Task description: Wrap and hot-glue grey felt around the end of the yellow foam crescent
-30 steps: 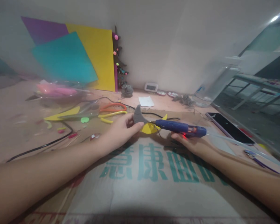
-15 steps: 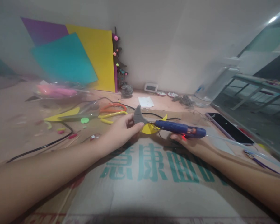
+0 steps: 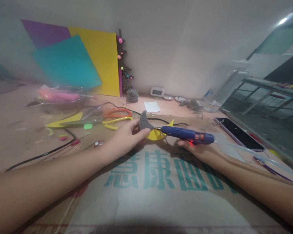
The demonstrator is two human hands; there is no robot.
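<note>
My left hand (image 3: 133,135) pinches a grey, curved crescent-like piece (image 3: 145,122) between thumb and fingers. My right hand (image 3: 192,148) is wrapped under a blue glue gun (image 3: 183,133), whose red light glows near its grip. The gun's metal nozzle points left and appears to touch the lower right edge of the grey piece. Just below the nozzle is a yellow curved cutout (image 3: 156,135), partly hidden by my left thumb and the gun. A clear glue stick (image 3: 230,144) trails from the back of the gun.
Scissors with orange and yellow handles (image 3: 117,118) lie left of my hands. A phone (image 3: 239,134) rests at the right. Printed cardboard (image 3: 146,201) covers the front. A decorated stand (image 3: 132,94), white clock (image 3: 157,91) and clear bottle (image 3: 218,87) stand at the back. A black cord (image 3: 44,154) runs left.
Almost nothing differs. The whole view has shifted very slightly; both hands, the grey piece and the glue gun keep the same positions relative to one another.
</note>
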